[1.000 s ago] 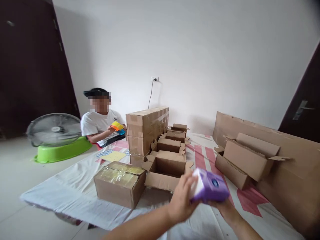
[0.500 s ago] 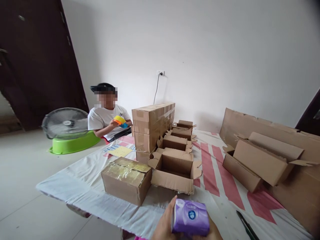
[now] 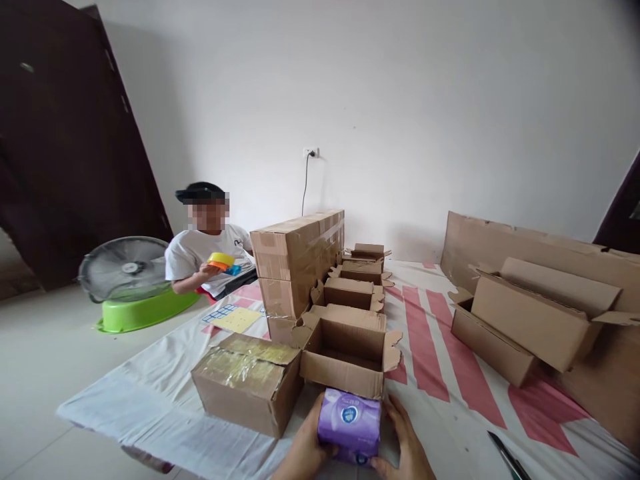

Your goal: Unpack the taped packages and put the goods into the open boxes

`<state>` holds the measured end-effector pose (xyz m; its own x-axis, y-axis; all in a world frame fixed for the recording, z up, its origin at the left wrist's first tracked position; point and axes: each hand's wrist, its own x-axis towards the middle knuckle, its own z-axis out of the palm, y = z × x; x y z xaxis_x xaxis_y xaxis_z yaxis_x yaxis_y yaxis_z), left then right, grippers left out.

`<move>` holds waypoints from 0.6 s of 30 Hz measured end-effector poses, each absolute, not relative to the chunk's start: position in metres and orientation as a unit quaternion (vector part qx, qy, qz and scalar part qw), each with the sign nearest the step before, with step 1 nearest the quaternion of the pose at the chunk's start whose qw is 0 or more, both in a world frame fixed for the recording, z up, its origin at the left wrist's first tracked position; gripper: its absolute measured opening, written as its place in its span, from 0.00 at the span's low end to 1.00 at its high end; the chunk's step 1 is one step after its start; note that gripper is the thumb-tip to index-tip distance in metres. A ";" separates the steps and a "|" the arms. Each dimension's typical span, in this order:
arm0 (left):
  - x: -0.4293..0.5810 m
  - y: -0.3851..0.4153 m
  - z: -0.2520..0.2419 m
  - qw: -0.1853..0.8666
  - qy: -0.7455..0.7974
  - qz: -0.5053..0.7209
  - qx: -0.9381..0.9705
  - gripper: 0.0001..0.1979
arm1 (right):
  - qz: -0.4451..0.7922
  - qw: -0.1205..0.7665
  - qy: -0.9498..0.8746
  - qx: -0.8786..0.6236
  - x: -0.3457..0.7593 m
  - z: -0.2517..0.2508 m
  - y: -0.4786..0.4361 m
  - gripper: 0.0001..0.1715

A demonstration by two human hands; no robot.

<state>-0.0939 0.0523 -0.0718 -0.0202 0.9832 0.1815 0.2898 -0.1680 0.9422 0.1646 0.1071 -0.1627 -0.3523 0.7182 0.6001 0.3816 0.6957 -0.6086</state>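
A purple tissue pack [image 3: 353, 420] with a round blue label is low in the view, just in front of the nearest open cardboard box [image 3: 345, 370]. My left hand [image 3: 303, 445] grips its left side. On the other side is my right hand [image 3: 407, 443], its fingers spread and a narrow gap between palm and pack. Its thumb lies at the pack's lower right corner. To the left sits a closed cardboard box [image 3: 240, 390] sealed with clear tape. The underside of the pack is hidden.
Behind the near box, several open boxes [image 3: 347, 293] run back beside stacked sealed cartons [image 3: 280, 267]. Right are nested open boxes [image 3: 530, 313], a cardboard sheet [image 3: 457, 247] and a utility knife [image 3: 507, 457]. A person [image 3: 207, 247] holds tape rolls [image 3: 221, 261] across the table, near a fan [image 3: 130, 268].
The pack has moved left and closer to the open box. My right hand has loosened, its fingers now spread beside the pack. The camera view has turned slightly.
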 end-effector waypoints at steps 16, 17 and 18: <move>-0.069 0.081 -0.066 0.283 0.601 0.485 0.569 0.32 | 0.272 0.444 -0.746 -0.416 0.145 -0.129 0.112 0.36; -0.065 0.086 -0.065 0.285 0.611 0.492 0.551 0.31 | 0.260 0.450 -0.740 -0.426 0.143 -0.134 0.112 0.36; -0.062 0.092 -0.065 0.286 0.617 0.502 0.534 0.30 | 0.247 0.458 -0.737 -0.432 0.142 -0.138 0.113 0.35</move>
